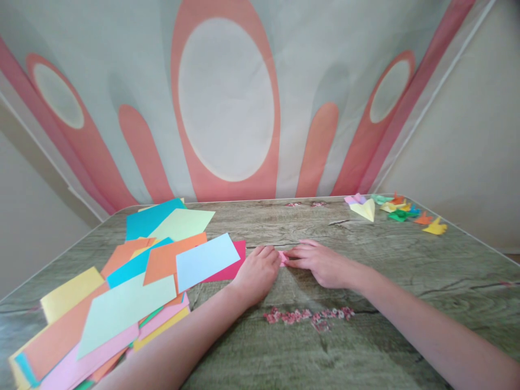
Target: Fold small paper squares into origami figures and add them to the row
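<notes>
A small pink piece of folded paper (283,259) lies on the wood-patterned table between my two hands, mostly covered by fingers. My left hand (260,271) rests over its left side, fingers curled and pressed down on it. From the right, my right hand (319,262) grips the paper's other edge with its fingertips, its upper fingers stretched a little above. A red sheet (227,269) sits just left of my left hand, partly under a light blue sheet (207,261).
Loose coloured paper sheets (125,303) spread over the table's left side, some under my left forearm. Several small folded paper figures (400,215) and a cream paper heart (365,210) stand at the back right. Behind the table (260,346) hangs a pink-and-grey patterned cloth (292,81).
</notes>
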`<state>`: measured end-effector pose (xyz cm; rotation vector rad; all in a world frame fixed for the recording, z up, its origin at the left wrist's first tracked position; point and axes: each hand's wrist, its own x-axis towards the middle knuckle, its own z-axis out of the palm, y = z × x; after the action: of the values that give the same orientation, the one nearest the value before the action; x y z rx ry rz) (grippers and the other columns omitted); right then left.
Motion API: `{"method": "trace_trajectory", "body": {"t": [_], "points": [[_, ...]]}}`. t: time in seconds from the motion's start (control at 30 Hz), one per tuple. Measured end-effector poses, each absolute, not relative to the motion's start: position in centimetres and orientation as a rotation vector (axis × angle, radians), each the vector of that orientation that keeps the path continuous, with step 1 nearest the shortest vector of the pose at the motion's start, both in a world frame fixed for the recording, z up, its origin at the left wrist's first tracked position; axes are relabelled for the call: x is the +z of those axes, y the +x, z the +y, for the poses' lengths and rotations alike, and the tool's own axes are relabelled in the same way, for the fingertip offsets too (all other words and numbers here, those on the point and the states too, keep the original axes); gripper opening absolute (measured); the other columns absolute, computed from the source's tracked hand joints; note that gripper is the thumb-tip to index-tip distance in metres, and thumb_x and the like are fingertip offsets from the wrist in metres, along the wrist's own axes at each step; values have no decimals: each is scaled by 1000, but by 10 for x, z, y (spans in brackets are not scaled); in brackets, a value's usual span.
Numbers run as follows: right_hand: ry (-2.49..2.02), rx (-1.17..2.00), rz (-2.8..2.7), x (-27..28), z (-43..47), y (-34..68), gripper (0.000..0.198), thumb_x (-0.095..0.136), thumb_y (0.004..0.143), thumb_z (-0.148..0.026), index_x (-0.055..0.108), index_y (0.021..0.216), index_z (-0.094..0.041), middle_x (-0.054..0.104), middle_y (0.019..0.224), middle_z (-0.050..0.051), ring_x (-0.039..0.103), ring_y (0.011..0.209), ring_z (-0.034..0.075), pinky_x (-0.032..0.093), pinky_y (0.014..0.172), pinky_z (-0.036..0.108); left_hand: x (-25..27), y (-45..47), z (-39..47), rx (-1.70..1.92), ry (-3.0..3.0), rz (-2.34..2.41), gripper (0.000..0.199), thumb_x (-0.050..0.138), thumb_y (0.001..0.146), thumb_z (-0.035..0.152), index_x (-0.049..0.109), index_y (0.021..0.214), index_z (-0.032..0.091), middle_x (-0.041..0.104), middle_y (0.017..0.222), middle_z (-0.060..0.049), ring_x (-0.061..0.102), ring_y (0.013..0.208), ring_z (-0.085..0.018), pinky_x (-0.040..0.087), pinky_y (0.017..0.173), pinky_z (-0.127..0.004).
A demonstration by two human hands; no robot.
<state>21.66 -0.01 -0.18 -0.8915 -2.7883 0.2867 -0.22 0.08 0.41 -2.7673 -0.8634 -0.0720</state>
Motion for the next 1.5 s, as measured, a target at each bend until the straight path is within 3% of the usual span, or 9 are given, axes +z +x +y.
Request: {"method": "trace_trajectory", "body": {"t": [0.37,0.93,1.17,1.5], "points": [[-880,208,-2763,-3,-1,211,53,47,79,-6,47,127,-27,53,126,5,45,115,20,27,100,42,7,-1,-1,-82,-2732,-941,28,41,87,17,54,112,13,57,109,-12,40,115,-25,30,94,-41],[-933,258,-2665,-7,-2,210,50,45,81,-4,50,124,-29,56,121,4,48,110,17,36,94,36,6,-4,0,-55,-2710,-1024,31,44,86,19,53,116,18,55,115,-12,36,122,-27,30,96,-43],[-1026,123,-2697,-10,-9,201,36,46,86,-14,53,120,-22,58,113,10,48,107,20,36,92,39,7,-5,-4,-57,-2677,-1088,30,47,85,20,54,115,21,55,115,-12,36,121,-28,32,93,-45],[-1102,122,-2736,-6,-8,199,38,47,82,-11,57,117,-23,57,114,8,49,107,20,34,92,37,16,-9,-4,-6,-2713,-1143,25,48,83,17,61,104,20,57,111,-12,38,119,-28,34,92,-45]]}}
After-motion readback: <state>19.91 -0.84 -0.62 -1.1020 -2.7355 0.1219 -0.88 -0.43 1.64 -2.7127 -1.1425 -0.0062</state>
